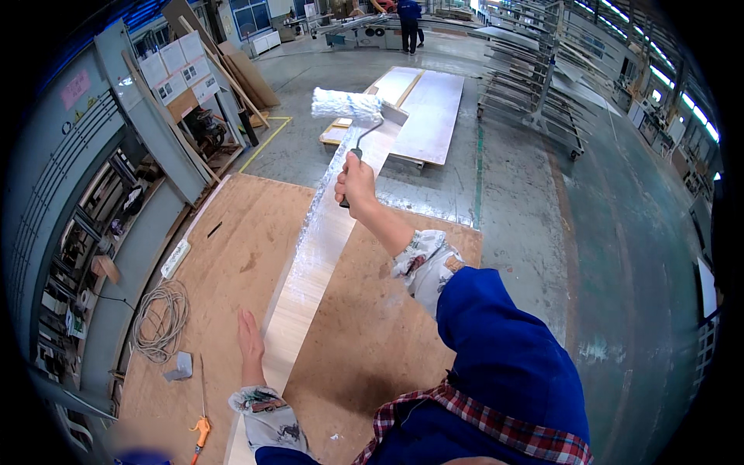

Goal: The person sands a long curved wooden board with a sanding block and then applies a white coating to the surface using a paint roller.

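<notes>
My right hand (356,184) is wrapped round the dark handle of a paint roller (347,105). The roller's fluffy white sleeve is over the far end of a long, narrow, light wood board (314,298); whether it touches the board I cannot tell. White wet-looking streaks run along the board's left side and across its far half. Fingers stretched out, my left hand (249,341) is held edge-on beside the board's near left edge, holding nothing. Contact between that hand and the board cannot be made out.
The board lies across a brown plywood table (232,225). On its left are a coiled cable (161,322), a white power strip (176,259) and an orange air blow gun (201,434). Beyond stand white panels (430,116) on a low stack and a drying rack (542,85). A person (409,27) stands far off.
</notes>
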`<state>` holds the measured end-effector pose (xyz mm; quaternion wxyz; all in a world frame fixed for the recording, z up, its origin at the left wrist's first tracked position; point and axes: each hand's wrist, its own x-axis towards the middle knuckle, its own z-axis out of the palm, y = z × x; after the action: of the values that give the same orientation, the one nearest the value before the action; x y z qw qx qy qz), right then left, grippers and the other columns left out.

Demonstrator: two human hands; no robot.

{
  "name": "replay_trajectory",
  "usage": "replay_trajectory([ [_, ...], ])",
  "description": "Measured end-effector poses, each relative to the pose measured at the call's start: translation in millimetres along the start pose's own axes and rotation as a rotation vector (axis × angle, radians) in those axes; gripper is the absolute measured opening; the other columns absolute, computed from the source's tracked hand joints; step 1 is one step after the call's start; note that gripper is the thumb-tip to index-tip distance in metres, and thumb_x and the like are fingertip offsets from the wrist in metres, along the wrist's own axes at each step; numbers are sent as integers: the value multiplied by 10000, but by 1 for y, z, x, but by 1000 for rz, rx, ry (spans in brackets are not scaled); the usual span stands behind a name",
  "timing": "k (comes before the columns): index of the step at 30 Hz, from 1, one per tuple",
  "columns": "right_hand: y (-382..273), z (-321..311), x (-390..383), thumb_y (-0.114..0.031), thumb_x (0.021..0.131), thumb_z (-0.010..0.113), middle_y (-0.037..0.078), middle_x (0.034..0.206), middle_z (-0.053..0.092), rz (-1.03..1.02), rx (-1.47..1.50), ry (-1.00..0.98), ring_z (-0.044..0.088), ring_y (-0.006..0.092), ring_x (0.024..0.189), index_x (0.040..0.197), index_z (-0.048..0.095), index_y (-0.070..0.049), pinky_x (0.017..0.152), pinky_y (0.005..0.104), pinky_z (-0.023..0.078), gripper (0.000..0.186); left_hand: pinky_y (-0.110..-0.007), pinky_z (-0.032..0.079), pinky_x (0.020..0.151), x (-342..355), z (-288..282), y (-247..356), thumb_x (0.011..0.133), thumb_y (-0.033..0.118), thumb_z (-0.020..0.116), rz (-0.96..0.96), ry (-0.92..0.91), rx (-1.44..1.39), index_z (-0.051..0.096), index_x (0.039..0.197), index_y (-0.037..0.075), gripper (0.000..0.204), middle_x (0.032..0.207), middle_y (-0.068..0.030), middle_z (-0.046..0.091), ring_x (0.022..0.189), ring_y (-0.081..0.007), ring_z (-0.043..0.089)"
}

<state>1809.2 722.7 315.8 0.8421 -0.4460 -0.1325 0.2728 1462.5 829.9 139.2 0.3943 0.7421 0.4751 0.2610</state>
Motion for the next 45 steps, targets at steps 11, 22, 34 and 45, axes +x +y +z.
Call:
replay_trajectory([
  [11, 102, -31, -83, -369, 914, 350, -2, 442, 320, 114, 105, -7, 366, 138, 309, 629, 337, -101, 292, 284, 300, 392, -368, 282, 987, 3, 10, -5, 903, 451, 316, 56, 100, 16, 137, 1362, 10, 662, 1284, -273, 356, 1183, -353, 380],
  [22, 85, -53, -134, -376, 911, 337, 34, 419, 381, 33, -59, -135, 400, 147, 316, 660, 393, -81, 288, 278, 301, 392, -337, 222, 1028, -4, -5, 7, 917, 417, 305, 82, 105, 25, 123, 1357, -14, 642, 1371, -242, 230, 1264, -317, 275],
  [34, 132, -36, -140, -365, 931, 299, 23, 423, 350, 83, -119, -38, 368, 146, 300, 636, 349, -91, 293, 281, 294, 405, -340, 246, 1014, 7, 2, -12, 909, 450, 300, 27, 101, 32, 109, 1376, 48, 645, 1377, -208, 242, 1252, -307, 295],
  [45, 154, -67, -253, -413, 908, 356, 0, 473, 342, 654, -10, -91, 359, 116, 326, 657, 324, -114, 298, 270, 308, 392, -356, 316, 977, -26, -38, -61, 919, 442, 243, -196, 91, -279, 119, 1372, 24, 628, 1421, -118, 172, 1254, -251, 284],
])
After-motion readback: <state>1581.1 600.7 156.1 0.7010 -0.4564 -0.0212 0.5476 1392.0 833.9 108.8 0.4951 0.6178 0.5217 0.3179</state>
